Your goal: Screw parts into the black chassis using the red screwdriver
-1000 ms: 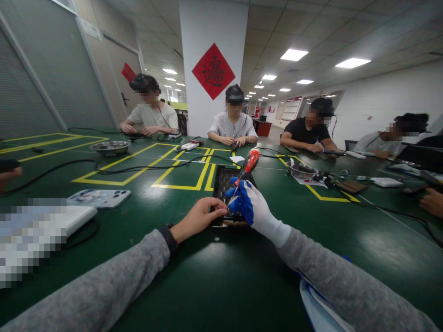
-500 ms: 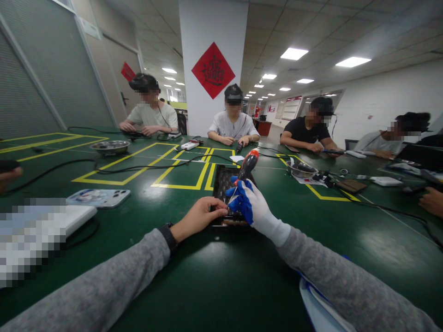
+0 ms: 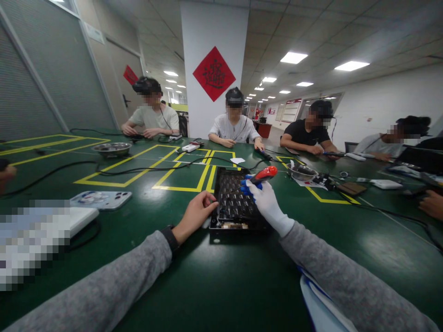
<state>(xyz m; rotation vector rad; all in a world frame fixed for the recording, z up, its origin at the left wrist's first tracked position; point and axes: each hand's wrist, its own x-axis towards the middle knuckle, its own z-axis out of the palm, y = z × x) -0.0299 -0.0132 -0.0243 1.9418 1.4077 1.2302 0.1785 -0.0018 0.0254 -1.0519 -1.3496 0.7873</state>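
Note:
In my right hand (image 3: 266,203), wearing a white glove with blue fingers, is a screwdriver (image 3: 265,175) with a red and black handle. Its handle tilts up to the right and its thin shaft points left over a black, shallow open casing (image 3: 238,193). Rows of small shiny shapes fill the casing, and a pale strip of parts (image 3: 235,226) shows at its near end. My bare left hand (image 3: 198,214) is beside the casing's left edge, fingers curled in and thumb close to them. Whatever is between those fingertips, if anything, is too small to make out.
A phone (image 3: 100,200) and a white, partly blurred box (image 3: 81,219) lie at left. Metal bowls stand farther off at left (image 3: 111,149) and right (image 3: 302,170). Black cables (image 3: 148,167) cross the green table among yellow tape lines. Several people sit around it.
My right hand has moved right, and the screwdriver has tipped from steep to nearly level. My left hand has drawn back left from the casing's middle, uncovering the shiny rows.

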